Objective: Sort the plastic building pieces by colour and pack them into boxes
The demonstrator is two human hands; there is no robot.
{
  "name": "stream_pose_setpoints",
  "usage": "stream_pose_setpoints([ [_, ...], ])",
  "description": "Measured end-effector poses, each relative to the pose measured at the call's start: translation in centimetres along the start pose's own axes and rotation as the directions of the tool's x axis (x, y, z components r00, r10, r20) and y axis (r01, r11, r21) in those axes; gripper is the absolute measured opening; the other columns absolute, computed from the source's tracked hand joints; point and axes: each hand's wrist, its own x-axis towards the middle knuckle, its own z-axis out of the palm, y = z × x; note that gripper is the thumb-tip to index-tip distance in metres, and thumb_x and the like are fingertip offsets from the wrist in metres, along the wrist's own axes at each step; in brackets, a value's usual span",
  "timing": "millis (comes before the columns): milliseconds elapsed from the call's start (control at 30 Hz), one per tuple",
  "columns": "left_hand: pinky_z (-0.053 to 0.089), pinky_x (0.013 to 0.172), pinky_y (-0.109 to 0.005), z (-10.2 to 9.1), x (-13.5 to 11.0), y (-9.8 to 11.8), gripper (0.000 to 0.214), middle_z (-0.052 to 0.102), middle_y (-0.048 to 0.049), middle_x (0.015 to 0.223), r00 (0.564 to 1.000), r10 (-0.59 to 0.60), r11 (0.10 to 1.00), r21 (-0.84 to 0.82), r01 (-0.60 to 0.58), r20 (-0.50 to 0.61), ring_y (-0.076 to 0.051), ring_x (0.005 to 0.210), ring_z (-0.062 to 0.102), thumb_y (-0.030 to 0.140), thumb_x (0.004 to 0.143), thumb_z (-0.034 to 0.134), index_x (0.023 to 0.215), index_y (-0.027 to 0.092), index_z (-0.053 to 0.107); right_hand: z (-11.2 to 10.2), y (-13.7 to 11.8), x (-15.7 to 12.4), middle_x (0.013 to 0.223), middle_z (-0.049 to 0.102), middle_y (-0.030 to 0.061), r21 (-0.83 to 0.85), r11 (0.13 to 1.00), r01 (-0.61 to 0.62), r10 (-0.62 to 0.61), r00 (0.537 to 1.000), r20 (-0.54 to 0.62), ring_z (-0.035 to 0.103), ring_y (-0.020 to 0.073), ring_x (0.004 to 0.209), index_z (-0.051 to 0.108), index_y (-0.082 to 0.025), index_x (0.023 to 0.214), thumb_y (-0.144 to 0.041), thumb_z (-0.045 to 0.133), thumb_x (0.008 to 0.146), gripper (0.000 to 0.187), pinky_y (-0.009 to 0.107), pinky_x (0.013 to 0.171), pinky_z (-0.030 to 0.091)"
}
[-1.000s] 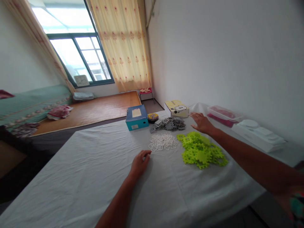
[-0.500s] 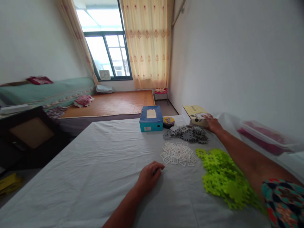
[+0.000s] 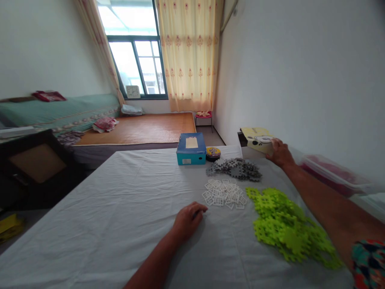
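My right hand [image 3: 279, 153] grips the right end of a yellow cardboard box [image 3: 255, 136] with a cartoon print. The box is lifted at the far right of the table, its dark left end showing. Palm down on the white cloth, my left hand [image 3: 189, 218] rests with loosely bent fingers, thumb apart, and nothing visible in them. Just beyond it lies a pile of white square lattice pieces [image 3: 224, 193]. Lime-green notched plastic pieces [image 3: 285, 224] are heaped to the right, under my right forearm. Grey notched pieces [image 3: 236, 170] lie nearer the box.
A blue shoe box [image 3: 191, 156] and a round yellow-lidded tin [image 3: 213, 153] stand at the table's far edge. Along the wall on the right is a clear-lidded pink container [image 3: 333, 172]. A bed with a brown mat [image 3: 153, 128] lies beyond the white-clothed table [image 3: 114, 208].
My right hand has moved the yellow box to the right and slightly up, turning its left end into view. My left hand has stayed almost in place.
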Motion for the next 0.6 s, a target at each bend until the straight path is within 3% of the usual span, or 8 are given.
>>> stream_pose_setpoints([
  [200,0.046,0.085,-0.026,0.1,0.0,0.1,0.029,0.071,-0.0045,0.099,0.999,0.030,0.999,0.021,-0.030,-0.030,-0.017,0.090,0.065,0.019,0.084,0.047,0.100,0.021,0.071,-5.7,-1.3,-1.7,0.138,0.039,0.0289,0.033,0.999,0.034,-0.030,0.994,-0.106,0.032,0.0376,0.131,0.029,-0.003,0.138,-0.041,0.054,0.077,0.076,0.047,0.101,0.033],
  [600,0.048,0.084,-0.027,0.0,-0.2,-0.2,0.029,0.072,-0.0058,0.099,0.997,0.077,0.996,0.055,-0.075,-0.026,-0.017,0.088,0.065,0.018,0.083,0.047,0.099,0.019,0.071,-5.7,-0.3,-6.6,0.134,0.043,0.0257,0.043,0.998,-0.039,0.039,0.999,0.009,0.039,0.0378,0.126,0.033,-0.008,0.133,-0.038,0.056,0.071,0.073,0.050,0.096,0.039],
])
